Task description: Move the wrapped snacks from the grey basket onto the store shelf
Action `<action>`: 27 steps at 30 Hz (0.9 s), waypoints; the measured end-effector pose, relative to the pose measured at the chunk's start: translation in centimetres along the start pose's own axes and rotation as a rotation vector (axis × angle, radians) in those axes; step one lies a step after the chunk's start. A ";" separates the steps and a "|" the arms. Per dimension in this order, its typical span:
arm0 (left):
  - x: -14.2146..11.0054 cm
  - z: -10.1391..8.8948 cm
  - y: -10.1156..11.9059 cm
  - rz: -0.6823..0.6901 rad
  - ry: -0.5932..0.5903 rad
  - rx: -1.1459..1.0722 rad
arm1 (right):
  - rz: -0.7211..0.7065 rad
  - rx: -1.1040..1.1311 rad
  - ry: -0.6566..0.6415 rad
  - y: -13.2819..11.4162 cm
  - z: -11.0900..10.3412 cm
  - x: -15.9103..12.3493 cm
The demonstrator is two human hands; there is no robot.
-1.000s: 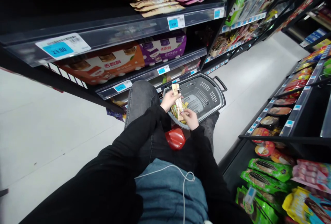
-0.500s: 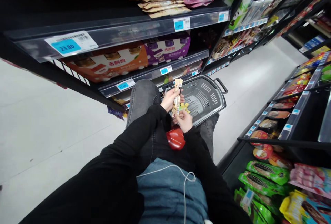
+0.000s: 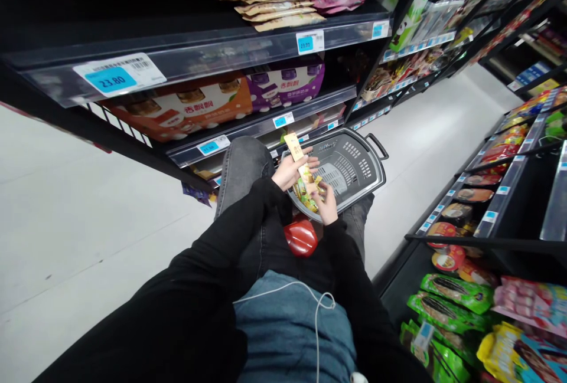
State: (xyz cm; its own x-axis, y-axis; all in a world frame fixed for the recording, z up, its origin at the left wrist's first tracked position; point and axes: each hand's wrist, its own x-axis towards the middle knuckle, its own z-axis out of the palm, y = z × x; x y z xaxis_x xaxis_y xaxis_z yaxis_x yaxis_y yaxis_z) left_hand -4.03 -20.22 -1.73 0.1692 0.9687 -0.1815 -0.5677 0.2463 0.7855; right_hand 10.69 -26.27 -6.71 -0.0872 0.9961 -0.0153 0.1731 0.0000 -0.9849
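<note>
A long, narrow cream-coloured stick packet (image 3: pixel 294 147) with printed characters slants between my hands, above the shopping basket (image 3: pixel 376 173). My left hand (image 3: pixel 287 172) grips it at the middle, fingers stretched behind it. At its lower end, my right hand (image 3: pixel 328 203) has its fingertips on the packet. Beneath my hands, yellow and green packets (image 3: pixel 305 199) lie in the near left part of the basket. The basket is dark grey with a slotted bottom and rests between my knees. A red rounded object (image 3: pixel 301 238) sits just below my wrists.
Dark shelving with a price rail (image 3: pixel 248 51) stands close ahead, holding flat cream packets (image 3: pixel 279 10), an orange carton (image 3: pixel 195 104) and a purple carton (image 3: pixel 287 83). Another shelf with green snack bags (image 3: pixel 456 293) runs along the right. A white cable (image 3: pixel 317 336) hangs over my lap.
The stick packet has turned from upright to leaning left, its printed broad side now showing. My right hand has shifted slightly right and its fingers have spread; the left fingers have straightened.
</note>
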 end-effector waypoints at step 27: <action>0.9 -1.2 0.1 0.101 0.365 0.287 | 0.257 0.316 -0.063 -0.6 0.1 0.0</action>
State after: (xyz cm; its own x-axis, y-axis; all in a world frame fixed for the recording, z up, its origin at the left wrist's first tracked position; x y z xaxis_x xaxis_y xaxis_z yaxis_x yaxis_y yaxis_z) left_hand -4.88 -19.35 -2.54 -0.1988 0.9473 -0.2513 -0.3127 0.1817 0.9323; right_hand 10.49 -26.23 -6.14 -0.1418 0.9526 -0.2690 -0.1115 -0.2854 -0.9519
